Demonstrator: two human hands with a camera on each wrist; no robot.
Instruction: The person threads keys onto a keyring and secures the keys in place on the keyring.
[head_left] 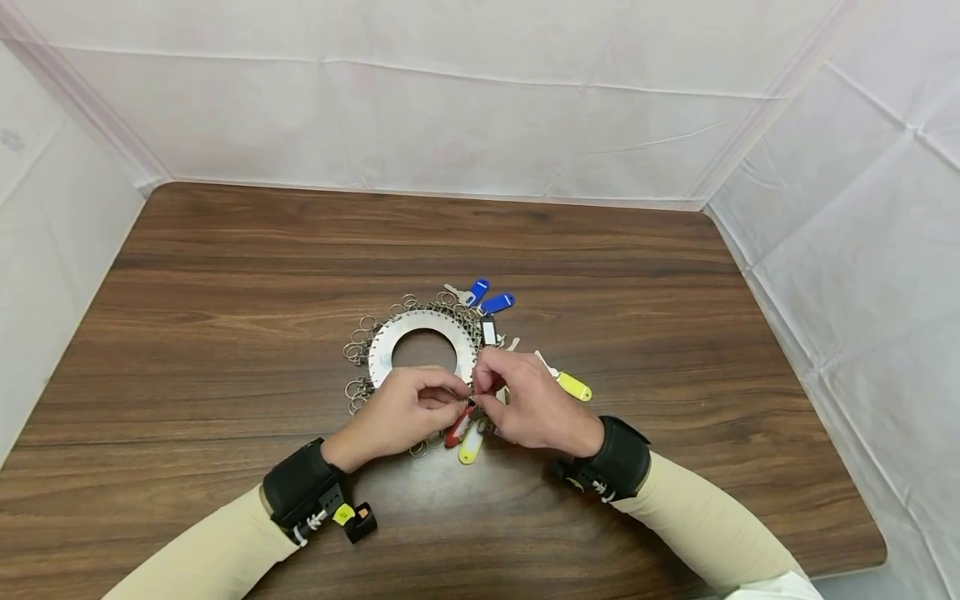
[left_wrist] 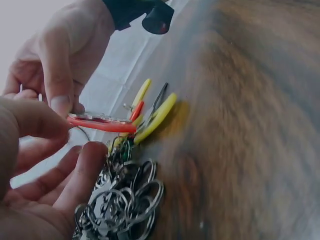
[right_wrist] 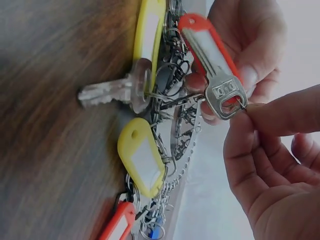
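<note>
Both hands meet over the near rim of a flat metal ring disc (head_left: 390, 346) hung with several split rings and tagged keys. My left hand (head_left: 456, 400) pinches a red key tag (right_wrist: 200, 35) with a silver key (right_wrist: 222, 90) lying on it. My right hand (head_left: 487, 390) pinches the head of that key where a small split ring passes through it. In the left wrist view the red tag (left_wrist: 102, 124) shows edge-on between the fingertips (left_wrist: 61, 102) of both hands. It hangs just above the table.
Other tags lie around the disc: two blue ones (head_left: 487, 297) at the far side, a black one (head_left: 488, 331), a yellow one (head_left: 573, 386) at the right, a yellow (head_left: 471, 446) and a red one (head_left: 456, 432) under the hands. The wood table (head_left: 225, 333) has white sheeting around it.
</note>
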